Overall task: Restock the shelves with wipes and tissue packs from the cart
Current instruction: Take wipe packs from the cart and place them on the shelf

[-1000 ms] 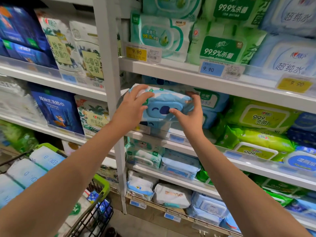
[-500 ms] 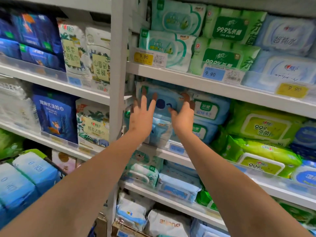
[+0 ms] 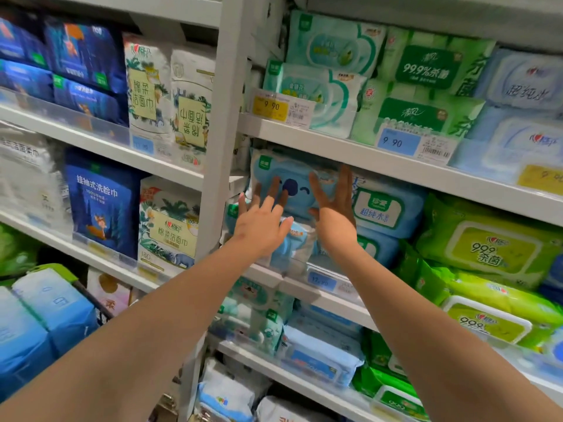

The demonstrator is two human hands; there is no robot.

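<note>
Head view: my left hand (image 3: 262, 229) and right hand (image 3: 335, 217) no longer grip the koala pack (image 3: 292, 178); fingers spread, they push it flat onto the stack (image 3: 300, 237) on the middle shelf (image 3: 292, 284). I judge it stocked; the cart (image 3: 88, 295) holds more.

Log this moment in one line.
stage: placing | koala wipes pack: on shelf, atop lower pack | left hand: open, pressing pack | right hand: open, pressing pack
</note>
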